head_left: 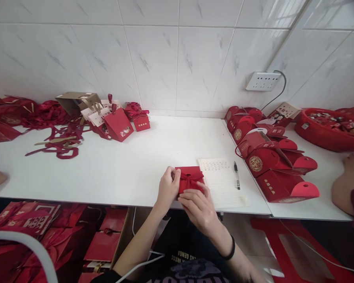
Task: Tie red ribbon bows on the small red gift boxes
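Observation:
A small red box with a ribbon bow on it is held at the front edge of the white table. My left hand grips its left side, thumb at the upper left corner. My right hand lies over the lower right part, its curved fingers touching the box near the bow. The box's lower part is partly hidden by the fingers. Just right of it, a sheet of handwritten paper lies beside a pen.
Red gift boxes and loose ribbons lie at the left. Several open red boxes line the right, near a red basin. Other people's arms show at both sides. Filled cartons stand below the table.

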{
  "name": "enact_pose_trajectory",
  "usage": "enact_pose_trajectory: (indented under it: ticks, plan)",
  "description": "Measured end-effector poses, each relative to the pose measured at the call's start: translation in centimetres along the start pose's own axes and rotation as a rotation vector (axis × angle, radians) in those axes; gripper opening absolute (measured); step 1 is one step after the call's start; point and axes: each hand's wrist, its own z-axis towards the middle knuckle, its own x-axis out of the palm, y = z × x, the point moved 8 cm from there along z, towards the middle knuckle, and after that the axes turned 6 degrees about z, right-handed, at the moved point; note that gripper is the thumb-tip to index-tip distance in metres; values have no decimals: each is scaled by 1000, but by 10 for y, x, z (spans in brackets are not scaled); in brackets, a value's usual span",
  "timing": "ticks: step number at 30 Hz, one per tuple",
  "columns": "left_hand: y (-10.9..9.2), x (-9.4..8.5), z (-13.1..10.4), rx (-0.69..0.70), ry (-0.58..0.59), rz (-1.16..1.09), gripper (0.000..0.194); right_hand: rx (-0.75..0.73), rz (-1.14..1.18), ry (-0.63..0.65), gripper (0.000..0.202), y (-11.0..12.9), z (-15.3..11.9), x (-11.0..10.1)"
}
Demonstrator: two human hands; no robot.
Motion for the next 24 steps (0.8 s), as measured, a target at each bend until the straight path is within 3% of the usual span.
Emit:
enact_pose_trajectory:
  ticks: [4, 7, 10, 12, 15, 18, 21, 24]
  plan:
    - [-1, 1, 2, 5, 9, 9, 29, -89, 127, 135, 18, 25, -6, 14]
    - [-1, 1, 2, -14, 21, -39, 31, -136, 250, 135, 15, 32, -7, 0]
    - [0, 1, -3, -33, 0, -75, 29, 10, 198, -42, 20, -5, -7, -40]
    - [-5, 0, -6, 28, -60, -53, 23, 168, 59, -84, 47, -47, -8, -58]
    - [-14, -1, -9, 163, -165, -16, 9, 238, 51, 172, 92, -98, -14, -38]
    - [-22, -2, -13, 270, -239, 18, 12, 318, 197, 344, 92, -123, -27, -9]
    - [-40, -10, -33, 502, -337, 98, 10, 316, 235, 268, 86, -115, -28, -3]
    - [-54, -28, -66, 709, -484, 163, 7, 180, 184, 114, 88, -84, -14, -10]
